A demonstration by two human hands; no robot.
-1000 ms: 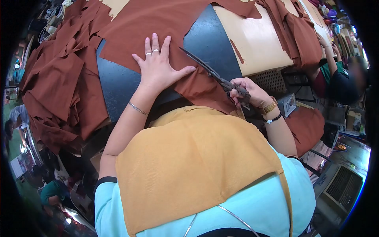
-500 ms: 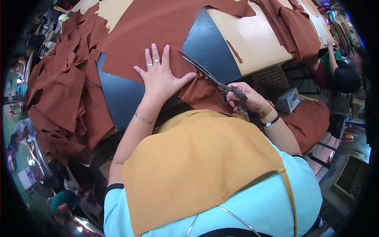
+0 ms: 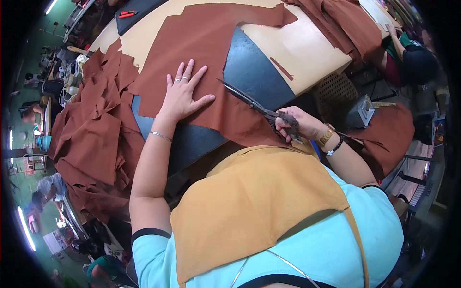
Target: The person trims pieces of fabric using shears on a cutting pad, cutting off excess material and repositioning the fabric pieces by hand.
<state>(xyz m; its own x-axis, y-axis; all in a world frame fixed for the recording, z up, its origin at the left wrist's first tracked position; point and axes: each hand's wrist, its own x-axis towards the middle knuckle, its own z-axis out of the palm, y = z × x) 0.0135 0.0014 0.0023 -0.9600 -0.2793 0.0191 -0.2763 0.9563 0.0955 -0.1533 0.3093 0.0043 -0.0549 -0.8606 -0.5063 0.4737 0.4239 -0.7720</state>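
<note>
My left hand [image 3: 185,93] lies flat with fingers spread on a large piece of reddish-brown cloth [image 3: 194,41]. Rings show on two of its fingers. My right hand [image 3: 305,124] is closed round the handles of a pair of large scissors [image 3: 250,102], which are wrapped in dark, ragged material. Their long dark blades point up and left over the cloth, near its right edge. Under the cloth is a dark blue-grey mat [image 3: 254,62]. The cloth's near corner reaches down to the tan apron [image 3: 254,192] on my body.
A heap of brown cloth pieces [image 3: 91,139] hangs over the table's left side. More brown cloth [image 3: 343,29] lies at the upper right, near another person [image 3: 418,62]. A thin brown scrap [image 3: 282,68] rests on the pale tabletop [image 3: 307,43]. Red-handled tool [image 3: 127,14] sits at the far edge.
The view has shifted, showing more of the far table. My left hand has moved slightly down the cloth, its fingers now tilted to the right. The cloth near the scissors lies flatter.
</note>
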